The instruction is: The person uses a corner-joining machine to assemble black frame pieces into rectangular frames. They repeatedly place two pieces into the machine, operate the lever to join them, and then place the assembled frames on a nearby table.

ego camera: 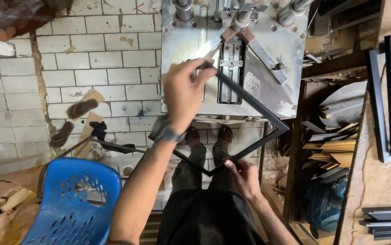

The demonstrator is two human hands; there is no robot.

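Black picture frame (pixel 250 113): thin, dark, square, turned corner-up like a diamond over metal joining machine (pixel 268 54). Top corner pinched in closed left hand (pixel 184 90); bottom corner gripped by closed right hand (pixel 243 177), above blue plastic chair (pixel 73 204).

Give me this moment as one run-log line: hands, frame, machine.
left hand: grips frame top corner | right hand: grips frame bottom corner | frame: dark, rectangular, tilted as a diamond, top corner on machine plate
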